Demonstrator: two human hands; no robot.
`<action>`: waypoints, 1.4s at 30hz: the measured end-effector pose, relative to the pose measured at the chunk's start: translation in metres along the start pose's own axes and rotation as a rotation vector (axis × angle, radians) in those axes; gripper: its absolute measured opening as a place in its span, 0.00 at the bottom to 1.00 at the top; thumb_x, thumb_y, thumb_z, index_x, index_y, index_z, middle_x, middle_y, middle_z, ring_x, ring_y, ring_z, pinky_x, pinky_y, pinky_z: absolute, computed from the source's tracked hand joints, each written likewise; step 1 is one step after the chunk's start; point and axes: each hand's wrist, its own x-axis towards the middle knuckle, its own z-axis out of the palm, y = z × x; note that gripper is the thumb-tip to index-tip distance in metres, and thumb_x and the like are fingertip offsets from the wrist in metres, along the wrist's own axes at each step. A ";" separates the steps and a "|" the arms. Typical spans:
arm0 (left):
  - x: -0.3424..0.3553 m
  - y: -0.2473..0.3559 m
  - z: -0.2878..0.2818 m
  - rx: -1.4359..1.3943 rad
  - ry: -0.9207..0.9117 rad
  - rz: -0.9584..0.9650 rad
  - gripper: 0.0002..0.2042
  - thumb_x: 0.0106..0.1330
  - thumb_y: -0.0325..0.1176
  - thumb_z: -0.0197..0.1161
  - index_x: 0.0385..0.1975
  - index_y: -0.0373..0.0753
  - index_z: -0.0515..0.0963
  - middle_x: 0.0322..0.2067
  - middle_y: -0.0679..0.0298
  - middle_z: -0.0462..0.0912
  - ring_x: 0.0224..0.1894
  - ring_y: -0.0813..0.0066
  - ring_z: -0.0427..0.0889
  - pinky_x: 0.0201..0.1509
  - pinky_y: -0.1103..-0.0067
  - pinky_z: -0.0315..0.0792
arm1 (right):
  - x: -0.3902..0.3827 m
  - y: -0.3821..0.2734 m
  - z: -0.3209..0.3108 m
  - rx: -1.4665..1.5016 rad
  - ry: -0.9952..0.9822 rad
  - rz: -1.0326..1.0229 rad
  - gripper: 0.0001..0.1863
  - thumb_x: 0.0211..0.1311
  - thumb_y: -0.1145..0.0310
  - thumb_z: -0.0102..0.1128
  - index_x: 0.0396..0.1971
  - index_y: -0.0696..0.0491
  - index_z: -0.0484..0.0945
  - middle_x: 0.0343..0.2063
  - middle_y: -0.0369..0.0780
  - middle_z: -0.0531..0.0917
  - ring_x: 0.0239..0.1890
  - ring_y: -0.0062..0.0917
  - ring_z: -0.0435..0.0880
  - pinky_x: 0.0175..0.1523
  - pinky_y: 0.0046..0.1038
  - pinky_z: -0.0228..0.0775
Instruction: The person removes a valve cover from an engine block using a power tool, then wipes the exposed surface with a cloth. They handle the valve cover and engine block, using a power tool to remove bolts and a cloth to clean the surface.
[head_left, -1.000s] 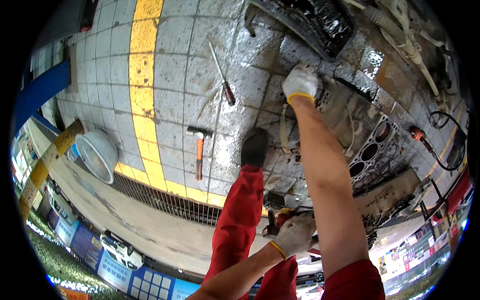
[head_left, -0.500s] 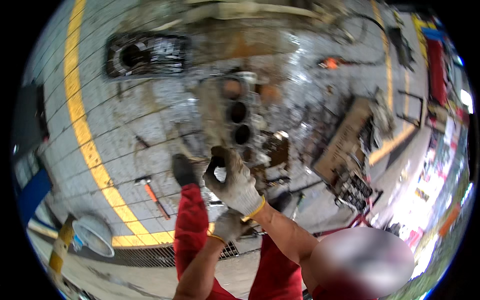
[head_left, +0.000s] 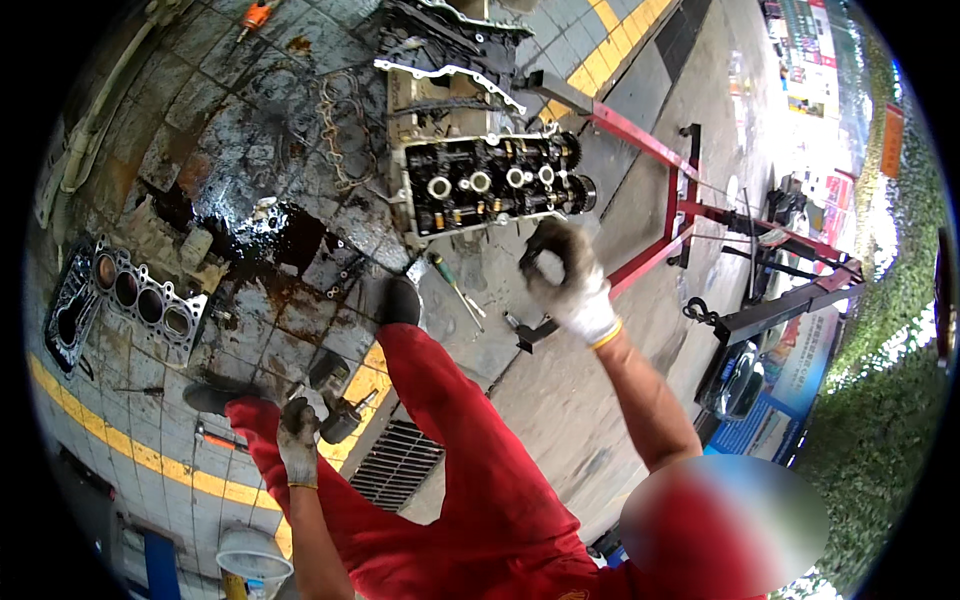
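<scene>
The left hand (head_left: 298, 444), in a soiled pale glove, is held low beside the leg of the red trousers (head_left: 475, 400). Its fingers are bent next to a power tool (head_left: 341, 421), which is seen just to the hand's right; whether the tool is gripped cannot be told. The right hand (head_left: 580, 292), gloved and darkened at the fingers, is raised well apart from the left one. Its thumb and fingers are curled into a ring, and pale floor is seen through the gap; whether the tips are joined cannot be told. Just beyond the right hand and to its left, an engine top (head_left: 488, 186) is laid with its dark inner parts exposed. A green-handled screwdriver (head_left: 441, 268) is seen left of that hand, and a red hoist (head_left: 672, 210) to its right. Farther out, beyond and left of the left hand, an engine block (head_left: 138, 298) is placed near a dark wet patch (head_left: 300, 243). A hammer (head_left: 221, 441) is seen left of that hand.
</scene>
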 end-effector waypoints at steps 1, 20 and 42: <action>-0.014 -0.001 0.012 0.092 0.044 0.044 0.13 0.74 0.26 0.66 0.56 0.36 0.80 0.40 0.70 0.81 0.39 0.80 0.77 0.46 0.80 0.75 | 0.009 0.022 -0.011 -0.014 -0.019 0.009 0.33 0.52 0.83 0.70 0.61 0.58 0.72 0.49 0.47 0.82 0.48 0.36 0.88 0.57 0.35 0.81; -0.068 -0.011 0.093 0.245 -0.059 -0.148 0.19 0.70 0.27 0.67 0.60 0.37 0.77 0.51 0.66 0.84 0.44 0.73 0.82 0.48 0.78 0.78 | 0.077 0.202 -0.031 -0.274 -0.378 -0.156 0.37 0.58 0.77 0.67 0.70 0.50 0.68 0.57 0.53 0.77 0.57 0.54 0.80 0.60 0.47 0.77; -0.096 -0.030 0.109 0.325 0.119 -0.075 0.15 0.72 0.36 0.69 0.54 0.38 0.81 0.43 0.67 0.86 0.41 0.75 0.82 0.47 0.77 0.76 | 0.085 0.171 -0.017 -0.760 -0.551 0.037 0.35 0.60 0.61 0.70 0.65 0.54 0.69 0.56 0.57 0.79 0.53 0.54 0.85 0.54 0.50 0.82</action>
